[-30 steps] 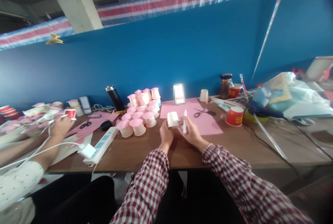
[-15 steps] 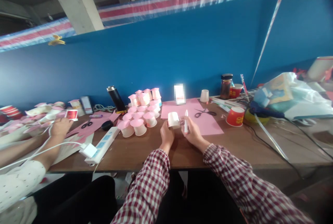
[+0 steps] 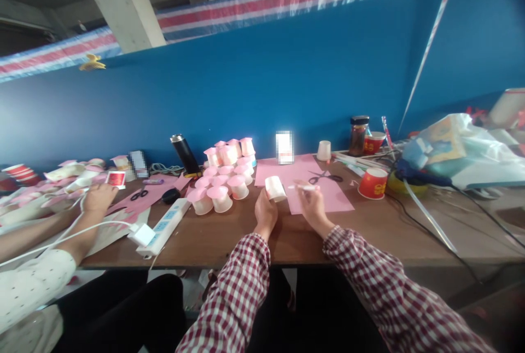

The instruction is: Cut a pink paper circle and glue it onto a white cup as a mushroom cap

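Note:
My left hand (image 3: 266, 212) is closed around a white paper cup (image 3: 274, 189), which tilts to the right above the table. To the right of the cup, my right hand (image 3: 312, 208) is closed on a slim white pen-like tube (image 3: 305, 186). The tube lies nearly level and is smeared by motion; its tip points left, apart from the cup. Under and behind my right hand is pink paper (image 3: 283, 169), with dark-handled scissors (image 3: 326, 177) on it. Left of my hands stand several paper cups topped with pink paper discs (image 3: 219, 198).
A power strip (image 3: 168, 227) with a white charger lies at left, near a co-worker's hand (image 3: 100, 198). A black flask (image 3: 184, 155) leans behind. To the right are a red cup (image 3: 372, 184), a lidded jar (image 3: 359, 135), cables and a plastic bag (image 3: 459, 150).
The white tube has swung from upright to nearly level, and my right hand has turned and shifted slightly right. The cup in my left hand tips more to the right.

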